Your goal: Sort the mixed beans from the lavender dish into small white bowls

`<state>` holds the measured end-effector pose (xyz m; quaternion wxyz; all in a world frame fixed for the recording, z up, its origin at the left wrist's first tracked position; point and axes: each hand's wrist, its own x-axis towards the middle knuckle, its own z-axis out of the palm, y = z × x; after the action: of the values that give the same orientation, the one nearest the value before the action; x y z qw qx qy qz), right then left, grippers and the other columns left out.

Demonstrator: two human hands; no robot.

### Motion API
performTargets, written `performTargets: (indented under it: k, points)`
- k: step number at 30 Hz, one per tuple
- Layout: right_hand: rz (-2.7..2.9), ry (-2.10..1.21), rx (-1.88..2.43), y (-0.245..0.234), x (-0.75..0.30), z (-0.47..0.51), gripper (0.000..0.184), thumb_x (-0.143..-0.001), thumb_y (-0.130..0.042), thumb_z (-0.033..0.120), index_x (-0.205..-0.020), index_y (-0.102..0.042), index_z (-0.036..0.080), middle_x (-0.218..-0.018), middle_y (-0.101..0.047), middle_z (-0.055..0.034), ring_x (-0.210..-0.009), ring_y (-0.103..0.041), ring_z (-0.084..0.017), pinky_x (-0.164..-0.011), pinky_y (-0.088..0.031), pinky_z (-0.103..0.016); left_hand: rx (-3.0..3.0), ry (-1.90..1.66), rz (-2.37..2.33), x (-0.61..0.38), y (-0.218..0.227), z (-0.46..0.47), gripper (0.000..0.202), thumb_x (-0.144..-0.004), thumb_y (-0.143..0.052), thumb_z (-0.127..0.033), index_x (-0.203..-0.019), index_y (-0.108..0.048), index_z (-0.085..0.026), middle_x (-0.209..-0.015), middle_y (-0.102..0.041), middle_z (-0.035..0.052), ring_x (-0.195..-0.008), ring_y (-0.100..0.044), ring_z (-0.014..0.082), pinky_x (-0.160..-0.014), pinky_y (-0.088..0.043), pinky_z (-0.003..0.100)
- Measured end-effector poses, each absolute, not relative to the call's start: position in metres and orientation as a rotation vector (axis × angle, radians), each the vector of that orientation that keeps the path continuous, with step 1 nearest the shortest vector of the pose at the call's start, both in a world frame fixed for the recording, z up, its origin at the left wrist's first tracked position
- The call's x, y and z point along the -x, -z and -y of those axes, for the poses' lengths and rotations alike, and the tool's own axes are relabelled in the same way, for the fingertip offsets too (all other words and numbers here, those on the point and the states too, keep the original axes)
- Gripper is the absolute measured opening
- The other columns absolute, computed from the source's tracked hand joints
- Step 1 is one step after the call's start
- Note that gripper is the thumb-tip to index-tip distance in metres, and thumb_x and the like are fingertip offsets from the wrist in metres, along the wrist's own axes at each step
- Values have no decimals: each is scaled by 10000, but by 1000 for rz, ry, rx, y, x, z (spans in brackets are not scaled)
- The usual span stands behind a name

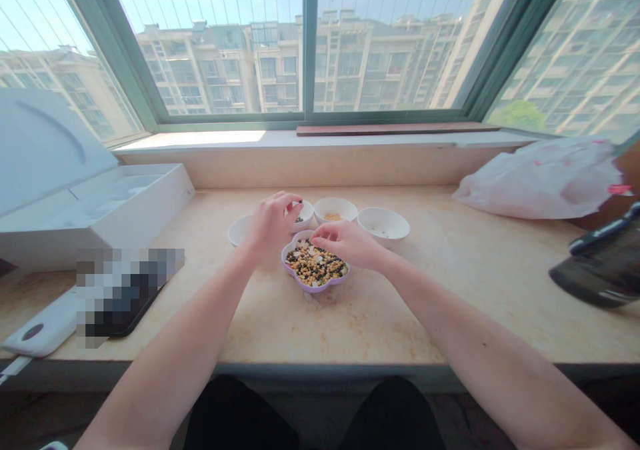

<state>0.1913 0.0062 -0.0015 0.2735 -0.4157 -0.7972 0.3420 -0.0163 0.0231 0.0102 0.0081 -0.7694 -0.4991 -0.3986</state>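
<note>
A purple flower-shaped bowl (315, 289) holds a mix of yellow and black beans with pale flat seeds among them. Above the second white bowl (309, 211), which has some dark beans inside, my left hand (274, 222) pinches a small black bean (301, 202). My right hand (350, 242) is over the back right of the purple bowl, its fingertips drawn together at the mix; what they hold, if anything, is too small to make out. A third white bowl (345, 205) contains yellow beans. The rightmost white bowl (395, 227) has a few small bits. My left hand partly hides the leftmost white bowl (237, 231).
An open white box (145, 213) stands on the left of the stone counter (320, 340). Nearer lie a blurred-out dark phone-like object (130, 303) and a white device with a cable (45, 327). At right are a plastic bag (540, 180) and a dark container (595, 277).
</note>
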Motion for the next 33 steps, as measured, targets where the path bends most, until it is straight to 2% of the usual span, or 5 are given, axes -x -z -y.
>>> performTargets:
  k: [4, 8, 18, 25, 33]
  points:
    - [2503, -812, 986, 0, -193, -1, 176, -872, -636, 215, -961, -783, 177, -981, -759, -53, -796, -652, -165, -694, -449, -277, 2383, 994, 1740, 26, -8, -41, 278, -988, -523, -235, -1108, -772, -201, -1104, -769, 81, -987, -699, 228, -905, -525, 345]
    - [2649, -786, 924, -3, -192, 0, 161, -813, -668, 159, -920, -786, 179, -963, -737, -42, -756, -626, -156, -666, -426, -273, 2385, 831, 1767, 24, -6, -48, 326, -1004, -473, -232, -1125, -773, -201, -1178, -760, 86, -1038, -699, 245, -940, -518, 363]
    - [2723, -675, 914, 1, -187, -1, 203, -819, -732, 258, -1007, -785, 202, -1083, -708, -74, -923, -622, -226, -735, -437, -310, 2334, 751, 1784, 20, -5, -50, 295, -995, -507, -280, -1140, -755, -213, -1110, -768, 83, -1020, -697, 245, -946, -503, 365]
    - [2717, -690, 1012, 3, -186, -2, 85, -844, -713, 230, -893, -766, 186, -928, -709, -46, -812, -613, -187, -676, -404, -290, 2339, 735, 1814, 19, -5, -47, 347, -1002, -528, -330, -1287, -670, -190, -1113, -751, 106, -1070, -687, 268, -964, -482, 383]
    - [2666, -704, 1060, 7, -187, -3, 104, -877, -673, 217, -920, -763, 189, -977, -725, -50, -824, -632, -186, -717, -430, -305, 2350, 747, 1774, 16, -5, -44, 322, -1009, -509, -310, -1265, -669, -197, -1102, -747, 97, -1053, -685, 261, -952, -484, 379]
